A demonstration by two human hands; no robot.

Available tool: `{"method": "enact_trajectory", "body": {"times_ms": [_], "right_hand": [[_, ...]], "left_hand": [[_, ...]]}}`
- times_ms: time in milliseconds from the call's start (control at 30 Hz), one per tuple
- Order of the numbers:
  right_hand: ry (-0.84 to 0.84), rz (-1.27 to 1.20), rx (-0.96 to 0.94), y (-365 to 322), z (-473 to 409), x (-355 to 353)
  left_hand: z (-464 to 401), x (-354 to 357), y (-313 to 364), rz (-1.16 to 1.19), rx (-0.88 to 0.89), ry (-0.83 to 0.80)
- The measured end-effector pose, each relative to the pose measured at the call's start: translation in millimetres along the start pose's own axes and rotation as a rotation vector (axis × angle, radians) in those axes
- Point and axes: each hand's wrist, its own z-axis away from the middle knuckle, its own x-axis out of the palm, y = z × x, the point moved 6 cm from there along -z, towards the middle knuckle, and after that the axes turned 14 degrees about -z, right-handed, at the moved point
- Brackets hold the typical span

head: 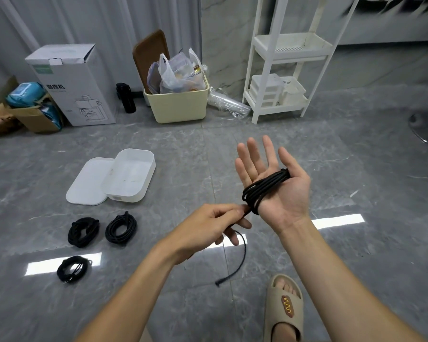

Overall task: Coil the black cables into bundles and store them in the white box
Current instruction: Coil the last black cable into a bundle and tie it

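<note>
Head view: my right hand [273, 183], fingers straight, wears the cable [265, 188]; my left hand [208, 225] pinches its tail, right of the box [130, 176].

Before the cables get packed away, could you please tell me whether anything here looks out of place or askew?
Only small things: the shallow white plastic box sits tilted, one edge propped on its flat white lid. Three coiled black cable bundles lie outside it on the grey marble floor.
</note>
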Motion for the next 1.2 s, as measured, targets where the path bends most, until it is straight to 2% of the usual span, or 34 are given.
{"method": "enact_trajectory", "body": {"times_ms": [133, 300, 400, 600, 700, 800, 867, 933, 1000, 1100, 1200], "right_hand": [[0.023, 0.102, -0.052, -4.6, -2.1, -0.7], [0.047, 0.232, -0.114, -9.6, -3.9, -2.7], [0.064, 0.370, -0.150, -10.5, -4.4, -4.1], [0.123, 0.811, -0.250, -8.6, -6.3, -9.5], [0.118, 1.238, -0.232, -2.2, -5.6, -14.6], [0.133, 1.560, 0.020, 13.3, -1.6, -24.0], [0.149, 1.586, 0.282, 26.4, 5.2, -30.1], [0.143, 1.467, 0.470, 36.3, 12.3, -31.7], [0.101, 1.319, 0.620, 42.9, 16.9, -31.2], [-0.031, 1.139, 0.873, 52.1, 25.6, -29.1], [-0.163, 0.969, 1.036, 62.9, 34.2, -23.2]], "left_hand": [[0.2, -2.1, -1.7, 0.102, -0.061, -0.018], [0.5, -5.1, -4.5, 0.337, -0.140, -0.106], [2.2, -6.3, -3.8, 0.379, -0.153, -0.136], [4.3, -12.1, -2.7, 0.359, -0.186, -0.125], [4.1, -16.1, -1.1, 0.304, -0.173, -0.079], [5.6, -23.6, 4.6, 0.162, -0.113, 0.034], [7.2, -29.6, 9.6, -0.003, -0.055, 0.113], [9.7, -33.9, 13.1, -0.086, 0.007, 0.145], [12.4, -36.0, 16.2, -0.049, 0.068, 0.121], [16.2, -38.2, 22.5, 0.011, 0.156, 0.063], [15.7, -43.3, 24.1, 0.058, 0.201, 0.099]]}}
